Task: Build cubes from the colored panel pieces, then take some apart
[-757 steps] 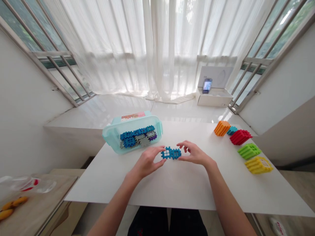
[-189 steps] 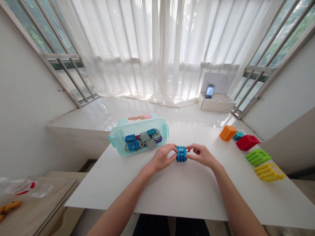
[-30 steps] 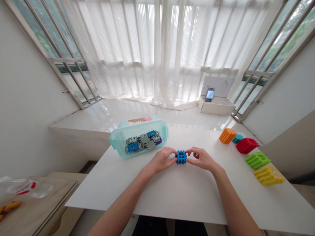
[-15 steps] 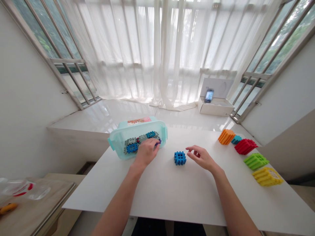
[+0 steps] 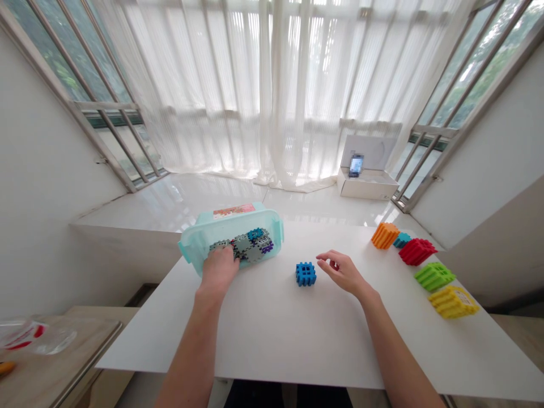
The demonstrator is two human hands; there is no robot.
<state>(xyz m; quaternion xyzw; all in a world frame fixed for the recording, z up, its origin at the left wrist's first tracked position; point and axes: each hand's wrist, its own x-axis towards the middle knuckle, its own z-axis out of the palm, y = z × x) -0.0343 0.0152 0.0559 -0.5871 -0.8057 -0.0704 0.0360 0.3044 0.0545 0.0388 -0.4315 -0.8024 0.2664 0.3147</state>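
Observation:
My left hand [image 5: 220, 267] reaches into a pale turquoise plastic bin [image 5: 272, 224]. Its fingers bend down among grey interlocking building tiles [image 5: 243, 245]; the fingertips are hidden, so I cannot tell whether they grip one. A teal-blue tile [image 5: 255, 233] and a purple tile [image 5: 267, 248] also lie in the bin. To the right of a blue block of stacked toothed tiles [image 5: 306, 274], my right hand [image 5: 342, 271] hovers with loosely bent fingers apart and nothing in them. The blue block stands on the white table [image 5: 272, 334], apart from both hands.
Along the table's right side stand blocks in orange [image 5: 385, 236], teal [image 5: 402, 240], red [image 5: 417, 251], lime green [image 5: 434, 276] and yellow [image 5: 454, 302]. An open white box [image 5: 368, 187] with a phone [image 5: 356, 164] is on the sill. Lower left, a plastic bottle [image 5: 40, 337] lies on a wooden surface.
My left hand has moved left inside the bin, from the purple tile to where a blue tile was showing. That tile is now covered. My right hand stays beside the blue block.

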